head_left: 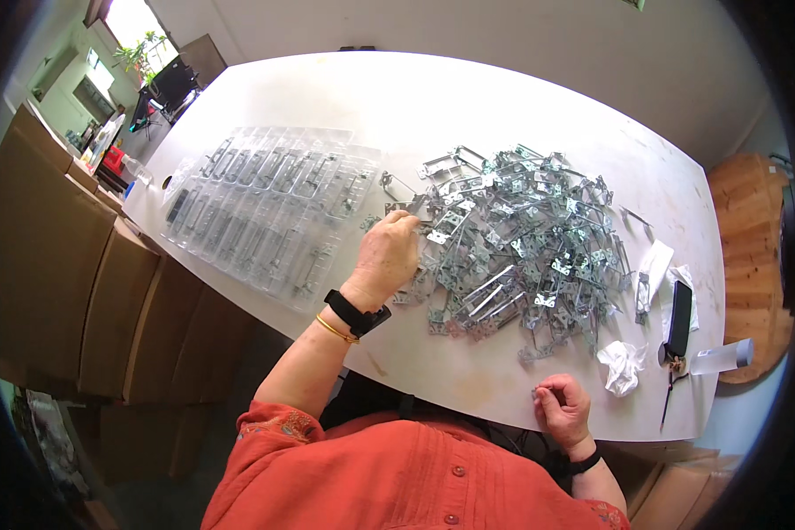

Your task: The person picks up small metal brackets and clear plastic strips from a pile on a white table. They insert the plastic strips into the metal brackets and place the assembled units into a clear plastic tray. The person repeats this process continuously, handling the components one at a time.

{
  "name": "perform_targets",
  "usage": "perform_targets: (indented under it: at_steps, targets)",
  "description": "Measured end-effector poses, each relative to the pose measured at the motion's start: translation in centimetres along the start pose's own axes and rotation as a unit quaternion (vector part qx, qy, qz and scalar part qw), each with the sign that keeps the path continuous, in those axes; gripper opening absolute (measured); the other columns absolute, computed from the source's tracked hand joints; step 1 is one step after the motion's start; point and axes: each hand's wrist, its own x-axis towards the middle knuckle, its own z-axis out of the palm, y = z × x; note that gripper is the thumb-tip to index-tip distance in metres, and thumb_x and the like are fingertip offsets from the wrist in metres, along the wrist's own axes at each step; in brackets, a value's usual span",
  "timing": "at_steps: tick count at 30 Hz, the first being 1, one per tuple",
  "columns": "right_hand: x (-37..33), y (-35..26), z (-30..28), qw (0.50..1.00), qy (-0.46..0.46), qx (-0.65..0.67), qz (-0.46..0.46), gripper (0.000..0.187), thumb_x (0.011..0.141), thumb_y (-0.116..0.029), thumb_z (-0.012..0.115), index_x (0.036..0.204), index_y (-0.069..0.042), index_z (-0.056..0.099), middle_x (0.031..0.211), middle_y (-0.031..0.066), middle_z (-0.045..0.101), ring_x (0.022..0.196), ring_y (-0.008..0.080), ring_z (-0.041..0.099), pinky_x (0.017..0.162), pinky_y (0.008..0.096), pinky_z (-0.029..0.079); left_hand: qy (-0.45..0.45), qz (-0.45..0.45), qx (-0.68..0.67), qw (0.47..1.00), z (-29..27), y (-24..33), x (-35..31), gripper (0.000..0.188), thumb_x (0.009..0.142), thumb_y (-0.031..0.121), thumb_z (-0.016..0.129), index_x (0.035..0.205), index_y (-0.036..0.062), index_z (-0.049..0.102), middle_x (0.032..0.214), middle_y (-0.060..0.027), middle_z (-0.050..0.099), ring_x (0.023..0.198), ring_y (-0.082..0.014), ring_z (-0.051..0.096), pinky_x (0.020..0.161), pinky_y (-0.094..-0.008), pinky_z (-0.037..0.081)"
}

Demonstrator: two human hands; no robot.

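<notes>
My left hand (389,253) reaches over the table to the left edge of a heaped pile of metal brackets (530,230). Its fingers are pinched together on a small metal bracket (404,201) that sticks out beyond the fingertips. Close to the table's front edge is my right hand (564,409), with its fingers curled closed; a tiny dark bit shows at the fingertips, too small to name. Left of the pile lie clear plastic trays (265,208), whose long slots hold several metal pieces.
On the white table's (397,97) right side are a crumpled white tissue (623,367), a black phone (679,318), a clear bottle (723,356) lying on its side, and a loose bracket (643,296) by white paper. Cardboard boxes (53,274) stand along the left.
</notes>
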Motion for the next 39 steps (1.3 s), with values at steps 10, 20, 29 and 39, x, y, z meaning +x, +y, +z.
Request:
perform_targets:
  at_steps: [10,20,29,39]
  targets:
    - [0.1,0.1,0.1,0.999,0.007,0.038,0.008,0.007,0.106,-0.001,0.072,0.108,-0.004,0.066,0.094,0.0041,0.069,0.072,0.0078,0.065,0.062,0.0230,0.053,0.002,0.010,-0.064,0.998,-4.6,3.7,-5.1,0.015,0.098,-0.001,0.069,0.110,0.0000,0.078,0.108,-0.0179,0.077,0.091,-0.0376,0.076,0.081,-0.0416,0.060]
    - [0.3,-0.2,0.7,1.000,0.028,-0.006,-0.006,0.007,0.105,0.001,0.071,0.106,-0.004,0.066,0.095,0.0044,0.068,0.070,0.0079,0.066,0.060,0.0228,0.053,-0.088,0.021,-0.033,0.995,-5.3,4.0,-12.7,0.022,0.090,-0.006,0.065,0.108,0.0052,0.072,0.097,-0.0141,0.072,0.088,-0.0375,0.073,0.075,-0.0455,0.060]
    - [-0.1,1.2,0.2,0.998,0.050,-0.039,0.009,0.008,0.109,-0.009,0.070,0.112,-0.008,0.063,0.089,0.0001,0.068,0.068,0.0048,0.063,0.056,0.0195,0.049,-0.164,0.096,0.066,0.980,-5.0,2.4,-13.5,0.050,0.084,0.002,0.071,0.133,0.0077,0.063,0.105,-0.0079,0.067,0.098,-0.0292,0.068,0.084,-0.0399,0.059]
    - [0.2,0.6,0.6,0.997,0.054,-0.014,0.054,0.009,0.111,-0.013,0.069,0.110,-0.009,0.061,0.090,0.0000,0.069,0.066,0.0036,0.061,0.053,0.0192,0.047,-0.102,0.144,0.084,0.981,-3.7,0.0,-13.9,0.022,0.085,0.006,0.070,0.105,0.0086,0.063,0.101,-0.0088,0.060,0.096,-0.0275,0.064,0.083,-0.0380,0.056]
